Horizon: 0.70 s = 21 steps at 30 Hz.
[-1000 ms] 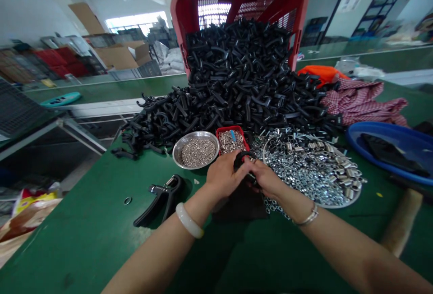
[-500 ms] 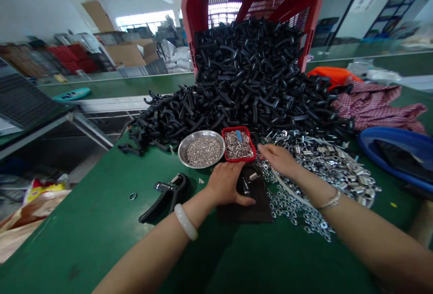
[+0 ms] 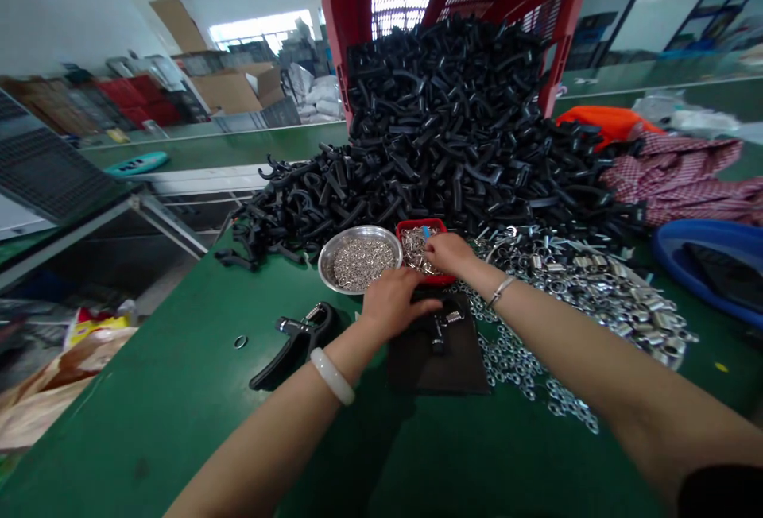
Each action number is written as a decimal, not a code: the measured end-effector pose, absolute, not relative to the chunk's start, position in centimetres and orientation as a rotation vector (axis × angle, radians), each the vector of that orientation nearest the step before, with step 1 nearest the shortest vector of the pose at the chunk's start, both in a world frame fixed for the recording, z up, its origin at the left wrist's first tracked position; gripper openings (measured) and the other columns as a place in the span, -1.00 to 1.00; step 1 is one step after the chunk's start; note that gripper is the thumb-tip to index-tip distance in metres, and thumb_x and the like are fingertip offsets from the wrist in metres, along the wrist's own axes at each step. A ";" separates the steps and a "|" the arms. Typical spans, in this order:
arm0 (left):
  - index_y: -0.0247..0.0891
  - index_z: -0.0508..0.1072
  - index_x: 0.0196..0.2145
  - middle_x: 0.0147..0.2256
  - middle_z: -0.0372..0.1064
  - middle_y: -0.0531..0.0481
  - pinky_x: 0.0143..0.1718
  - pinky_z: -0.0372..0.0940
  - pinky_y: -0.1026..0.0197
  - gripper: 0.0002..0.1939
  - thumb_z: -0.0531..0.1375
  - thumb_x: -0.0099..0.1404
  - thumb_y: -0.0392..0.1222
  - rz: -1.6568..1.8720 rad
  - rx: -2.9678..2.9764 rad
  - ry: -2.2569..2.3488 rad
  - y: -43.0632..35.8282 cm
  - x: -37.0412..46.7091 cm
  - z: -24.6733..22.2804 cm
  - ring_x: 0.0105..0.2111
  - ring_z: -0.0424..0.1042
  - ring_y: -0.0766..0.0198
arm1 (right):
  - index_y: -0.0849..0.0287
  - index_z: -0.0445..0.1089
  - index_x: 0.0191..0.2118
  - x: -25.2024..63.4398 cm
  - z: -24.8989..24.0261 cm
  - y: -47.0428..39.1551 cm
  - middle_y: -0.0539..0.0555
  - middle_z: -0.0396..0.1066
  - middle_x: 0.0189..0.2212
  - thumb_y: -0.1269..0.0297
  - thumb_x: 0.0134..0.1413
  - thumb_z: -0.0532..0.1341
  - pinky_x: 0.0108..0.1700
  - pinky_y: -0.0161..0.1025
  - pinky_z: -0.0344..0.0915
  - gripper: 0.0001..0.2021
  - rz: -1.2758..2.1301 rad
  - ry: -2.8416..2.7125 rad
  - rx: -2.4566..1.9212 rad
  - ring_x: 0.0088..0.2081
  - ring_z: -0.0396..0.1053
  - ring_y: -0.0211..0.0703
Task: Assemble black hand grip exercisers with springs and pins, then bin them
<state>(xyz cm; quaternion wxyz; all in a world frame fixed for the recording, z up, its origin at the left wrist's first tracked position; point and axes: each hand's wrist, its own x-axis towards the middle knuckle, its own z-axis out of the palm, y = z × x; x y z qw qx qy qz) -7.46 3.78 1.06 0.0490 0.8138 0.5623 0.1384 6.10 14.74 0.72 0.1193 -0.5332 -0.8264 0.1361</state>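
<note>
My left hand (image 3: pixel 390 302) lies at the upper left of a dark pad (image 3: pixel 438 371), its thumb spread away from its fingers. Under and beside it is a black hand grip (image 3: pixel 438 335) with a small coil spring, partly hidden by the hand. My right hand (image 3: pixel 451 254) is over a red tray (image 3: pixel 442 280) of small metal pins, fingers curled together at the pins; what they pinch is hidden. A blue piece (image 3: pixel 425 230) stands among the pins. Beside the tray sits a metal bowl (image 3: pixel 325 268) of tiny metal parts. Another black hand grip (image 3: pixel 292 347) with a spring lies left.
A large heap of black handles (image 3: pixel 453 129) spills from a tipped red crate (image 3: pixel 337 17). Loose nuts (image 3: pixel 518 363) and springs (image 3: pixel 644 307) cover the right side. A blue basin (image 3: pixel 673 252) stands far right; a metal ring (image 3: pixel 240 342) lies on the green table (image 3: pixel 196 407).
My right hand has moved left, from beside the red tray to over its pins. My left hand has shifted slightly up the pad, and the view has tilted a little.
</note>
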 end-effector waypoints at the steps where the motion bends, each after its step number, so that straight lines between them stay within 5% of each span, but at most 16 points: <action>1: -0.15 0.39 -0.11 -0.12 0.36 -0.09 -0.16 0.22 0.11 -0.56 -0.02 0.22 0.14 0.452 2.404 1.848 4.5 -7.4 1.4 -0.14 0.32 0.11 | 0.19 0.43 -0.48 6.6 0.6 14.9 0.14 0.44 -0.40 0.34 -0.07 0.16 -0.24 -0.23 0.20 -0.89 0.430 -2.365 -1.543 -0.29 0.36 -0.08; 4: -0.12 0.45 -0.19 -0.19 0.40 -0.09 -0.23 0.24 0.10 -0.73 0.02 0.24 -0.07 0.384 2.303 2.021 7.3 -6.8 2.2 -0.18 0.35 0.08 | 0.18 0.40 -0.47 7.9 0.2 15.1 0.04 0.41 -0.47 0.27 -0.08 0.17 -0.32 -0.28 0.19 -0.89 0.559 -2.202 -1.496 -0.39 0.32 -0.18; 7: -0.10 0.47 -0.21 -0.23 0.43 -0.10 -0.28 0.25 0.08 -0.74 0.07 0.19 -0.07 0.373 2.153 2.021 9.7 -6.0 2.3 -0.24 0.38 0.06 | 0.21 0.36 -0.49 8.4 -0.2 14.7 0.00 0.37 -0.55 0.22 -0.07 0.16 -0.41 -0.32 0.18 -0.84 0.726 -2.036 -1.438 -0.47 0.27 -0.25; 16: -0.34 0.45 -0.32 -0.40 0.44 -0.04 -0.37 0.24 0.29 -0.76 0.10 0.15 -0.13 0.998 1.608 1.609 9.4 -5.8 1.1 -0.43 0.36 0.34 | 0.22 0.37 -0.37 9.5 0.1 11.3 0.00 0.37 -0.52 -0.01 -0.07 0.11 -0.49 -0.32 0.16 -0.65 1.070 -1.638 -1.247 -0.55 0.22 -0.30; 21: -0.17 0.49 -0.47 -0.45 0.44 0.03 -0.38 0.22 0.22 -0.81 0.16 0.07 -0.05 0.465 2.024 1.643 5.4 -7.3 2.7 -0.45 0.35 0.26 | 0.14 0.45 -0.45 12.4 0.3 8.5 0.00 0.40 -0.55 0.11 -0.01 0.10 -0.40 -0.26 0.13 -0.74 0.803 -2.057 -1.340 -0.47 0.27 -0.22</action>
